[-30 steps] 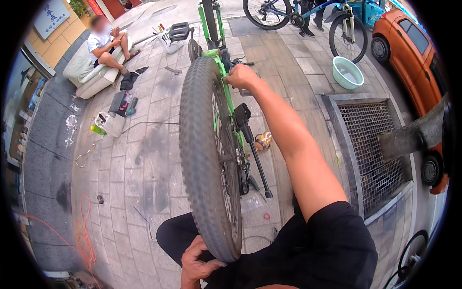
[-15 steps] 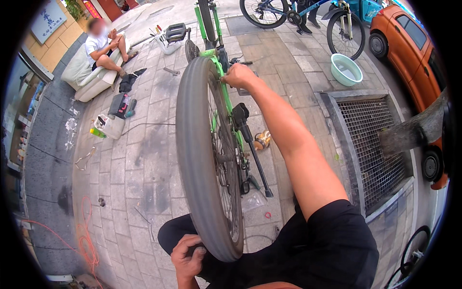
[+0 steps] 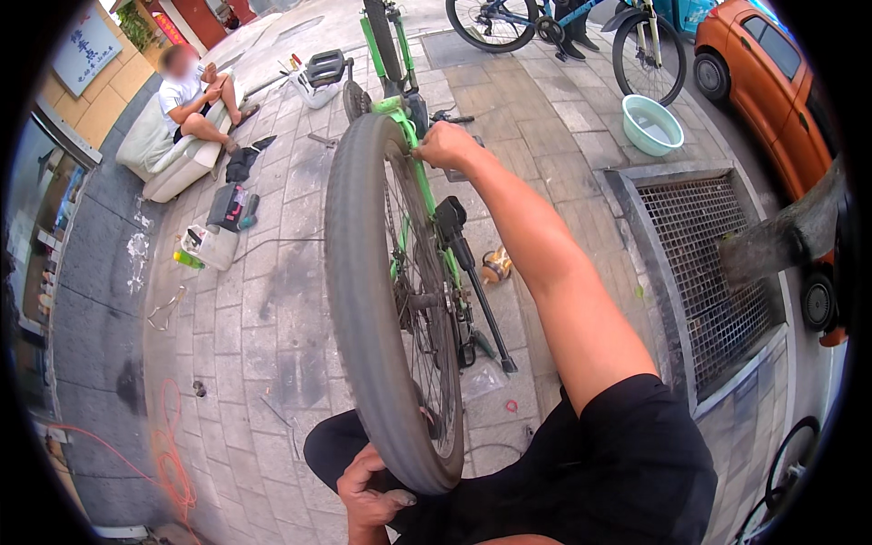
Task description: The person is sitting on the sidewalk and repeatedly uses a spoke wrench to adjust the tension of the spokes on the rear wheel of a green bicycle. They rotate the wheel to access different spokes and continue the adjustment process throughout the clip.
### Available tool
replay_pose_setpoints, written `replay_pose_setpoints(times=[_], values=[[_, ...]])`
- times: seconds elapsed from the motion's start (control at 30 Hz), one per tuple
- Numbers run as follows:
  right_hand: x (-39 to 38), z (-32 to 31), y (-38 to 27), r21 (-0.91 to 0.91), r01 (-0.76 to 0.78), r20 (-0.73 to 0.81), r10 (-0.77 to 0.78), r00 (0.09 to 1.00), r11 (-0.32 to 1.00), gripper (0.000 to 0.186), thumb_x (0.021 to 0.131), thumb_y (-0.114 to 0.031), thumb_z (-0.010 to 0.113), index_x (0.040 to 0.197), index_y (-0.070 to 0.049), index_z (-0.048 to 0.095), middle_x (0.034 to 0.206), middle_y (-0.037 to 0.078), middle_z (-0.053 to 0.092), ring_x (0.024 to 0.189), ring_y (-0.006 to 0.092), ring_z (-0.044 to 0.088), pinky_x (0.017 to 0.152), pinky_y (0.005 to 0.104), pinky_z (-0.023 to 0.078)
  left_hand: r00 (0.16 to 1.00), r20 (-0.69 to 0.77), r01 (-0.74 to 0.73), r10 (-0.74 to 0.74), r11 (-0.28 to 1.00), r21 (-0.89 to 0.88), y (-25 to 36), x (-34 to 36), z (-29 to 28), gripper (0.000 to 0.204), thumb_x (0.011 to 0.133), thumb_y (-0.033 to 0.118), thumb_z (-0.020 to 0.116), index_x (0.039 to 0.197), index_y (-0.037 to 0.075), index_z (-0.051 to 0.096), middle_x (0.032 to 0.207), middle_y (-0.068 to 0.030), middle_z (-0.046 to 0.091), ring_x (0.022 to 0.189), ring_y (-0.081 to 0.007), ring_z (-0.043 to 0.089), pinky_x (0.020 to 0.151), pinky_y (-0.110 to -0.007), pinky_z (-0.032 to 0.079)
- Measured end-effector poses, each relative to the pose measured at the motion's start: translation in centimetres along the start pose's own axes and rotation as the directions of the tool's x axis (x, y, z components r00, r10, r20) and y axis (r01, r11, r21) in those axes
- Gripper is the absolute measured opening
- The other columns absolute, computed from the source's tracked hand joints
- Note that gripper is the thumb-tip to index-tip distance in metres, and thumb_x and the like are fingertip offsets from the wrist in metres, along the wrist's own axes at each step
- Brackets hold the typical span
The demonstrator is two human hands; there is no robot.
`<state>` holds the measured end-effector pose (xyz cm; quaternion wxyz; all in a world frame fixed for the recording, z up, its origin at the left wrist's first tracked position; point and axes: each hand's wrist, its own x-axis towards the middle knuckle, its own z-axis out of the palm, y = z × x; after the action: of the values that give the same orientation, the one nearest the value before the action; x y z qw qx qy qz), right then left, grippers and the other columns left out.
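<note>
A green bicycle stands in front of me, with its wide black tyre (image 3: pixel 356 245) and spoked wheel nearest me. My right hand (image 3: pixel 447 145) is closed round the green frame tube (image 3: pixel 423 184) at the far side of the wheel. Low down by my knee, my left hand (image 3: pixel 371 490) is beside the tyre's near end. Its fingers are loosely bent and its thumb stands apart; whether the fingertips touch the rubber is hard to tell. A black kickstand (image 3: pixel 483 300) slants off the frame on the right.
Left on the paving are a white container (image 3: pixel 211 245), a dark tool case (image 3: pixel 225 207) and an orange cable (image 3: pixel 173 463). A person (image 3: pixel 195 95) sits on a pale sofa (image 3: pixel 177 173). To the right are a green basin (image 3: pixel 652 125), a metal grate (image 3: pixel 704 272) and a tree trunk (image 3: pixel 786 241).
The tyre's tread shows more clearly now, where it was streaked before. My left hand has shifted slightly right, its thumb swinging outward. My right hand keeps its hold on the frame.
</note>
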<state>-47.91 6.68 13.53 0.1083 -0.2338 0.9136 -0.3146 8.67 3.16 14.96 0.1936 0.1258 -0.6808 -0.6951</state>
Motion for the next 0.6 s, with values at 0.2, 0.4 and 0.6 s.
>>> replay_pose_setpoints(times=[0.2,0.4,0.6], values=[[1.0,1.1,1.0,-0.008,0.065,-0.115,-0.066,0.991,0.998,0.036,0.085,-0.04,0.074,0.083,-0.004,0.079,0.08,0.016,0.075,0.083,0.0308,0.073,0.081,0.0422,0.056,0.998,-0.029,0.051,-0.051,0.999,-0.003,-0.6,-0.4,-0.3,0.065,0.063,0.037,0.099,0.102,-0.007,0.071,0.11,-0.017,0.073,0.104,-0.0272,0.068,0.096,-0.04,0.051],[1.3,1.2,1.1,-0.011,0.083,-0.104,-0.083,0.991,0.997,0.037,0.085,-0.04,0.073,0.082,-0.004,0.078,0.08,0.015,0.075,0.083,0.0305,0.073,0.082,0.0422,0.056,0.999,0.0,-0.048,0.048,0.999,0.01,-0.2,0.3,-0.2,0.068,0.067,0.045,0.097,0.103,-0.003,0.064,0.112,-0.0121,0.068,0.108,-0.0242,0.066,0.096,-0.038,0.052],[0.8,0.4,0.3,-0.01,0.005,0.003,-0.005,1.0,1.0,0.04,0.084,-0.041,0.076,0.103,-0.006,0.08,0.117,0.02,0.073,0.113,0.0354,0.068,0.099,0.0439,0.054,0.994,-0.085,-0.065,0.064,0.998,-0.01,-0.1,0.3,0.6,0.067,0.063,0.041,0.098,0.103,-0.006,0.071,0.108,-0.015,0.072,0.102,-0.0259,0.067,0.093,-0.04,0.052]])
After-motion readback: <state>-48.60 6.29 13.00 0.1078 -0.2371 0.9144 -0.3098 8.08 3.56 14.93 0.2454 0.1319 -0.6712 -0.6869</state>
